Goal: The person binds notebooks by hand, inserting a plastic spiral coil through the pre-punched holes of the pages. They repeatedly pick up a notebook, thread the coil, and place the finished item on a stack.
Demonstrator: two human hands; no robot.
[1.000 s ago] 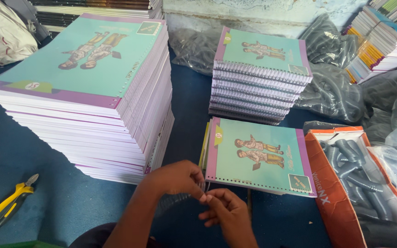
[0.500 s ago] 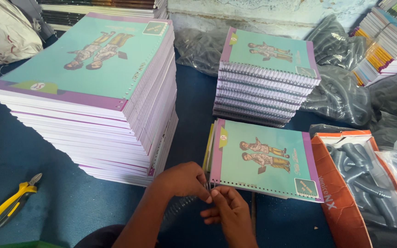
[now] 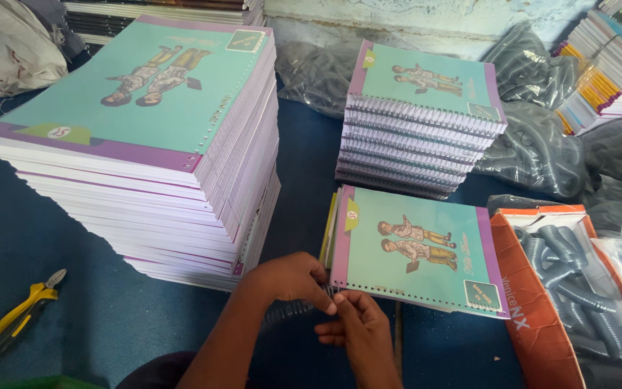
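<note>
We see both hands meeting low in the middle of the frame, at the near-left corner of a notebook. The left hand point(image 3: 289, 277) comes in from the bottom along a bare forearm, knuckles up, its fingers curled and pinched on the end of a dark spiral binding coil point(image 3: 291, 311). The right hand point(image 3: 358, 328) sits just below and to the right of it, fingers bent inward, thumb and forefinger closed on the same coil end right by the punched edge.

The coil lies nearly level, its long axis running from lower left toward the hands, with the free end trailing left over the blue table point(image 3: 73, 288). The notebook point(image 3: 415, 248), teal with a purple border and two drawn figures, lies flat in the centre right; its punched edge runs along the near side, slanting down to the right, and its cover faces up.

A tall stack of unbound notebooks point(image 3: 152, 137) fills the upper left, close beside the left hand. A shorter stack of bound notebooks point(image 3: 422, 115) stands beyond the open one. An orange carton of grey coils point(image 3: 563, 288) touches the notebook's right edge. Yellow-handled pliers point(image 3: 26, 306) lie at the lower left, well apart. Grey plastic bags point(image 3: 541, 144) crowd the upper right.
</note>
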